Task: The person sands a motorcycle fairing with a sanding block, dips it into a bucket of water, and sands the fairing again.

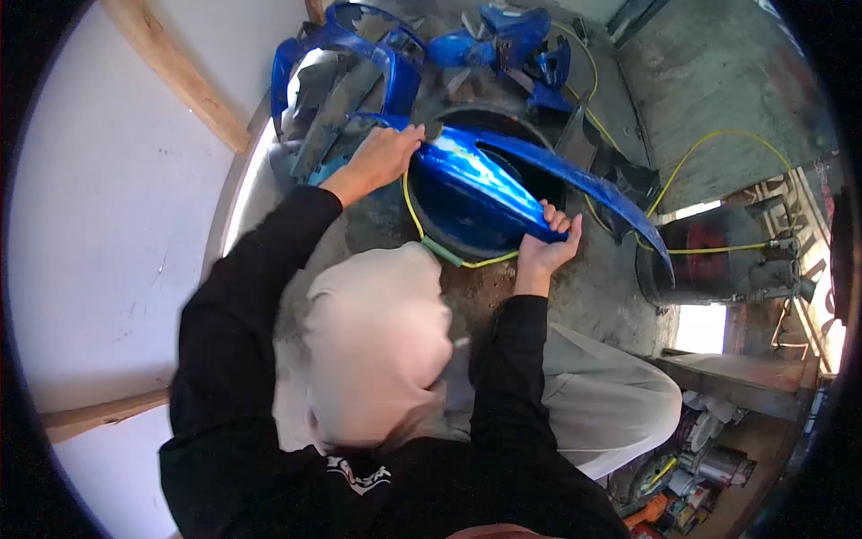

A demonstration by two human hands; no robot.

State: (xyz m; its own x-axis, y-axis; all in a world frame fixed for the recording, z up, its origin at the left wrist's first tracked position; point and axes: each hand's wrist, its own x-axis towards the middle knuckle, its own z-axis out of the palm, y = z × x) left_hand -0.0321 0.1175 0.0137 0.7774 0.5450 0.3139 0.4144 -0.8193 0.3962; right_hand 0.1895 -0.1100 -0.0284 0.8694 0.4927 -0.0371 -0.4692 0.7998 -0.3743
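Note:
A long, glossy blue motorcycle fairing panel (pixel 485 175) is held tilted over a round black basin (pixel 429 216). It has a narrow slot, and a curved pointed arm sweeps off to the right. My left hand (pixel 382 157) is closed at the panel's upper left end. Something small and dark shows at its fingertips; I cannot tell whether it belongs to the panel. My right hand (pixel 552 244) grips the panel's lower right end, fingers curled over the edge. The panel hides much of the basin's inside.
More blue body panels (pixel 400 76) and dark plastic parts lie on the floor ahead. A yellow hose (pixel 489 261) loops around the basin toward a dark cylindrical tank (pixel 705 251) on the right. A white wall (pixel 108 225) stands left. A wooden shelf (pixel 754 386) holds tools at lower right.

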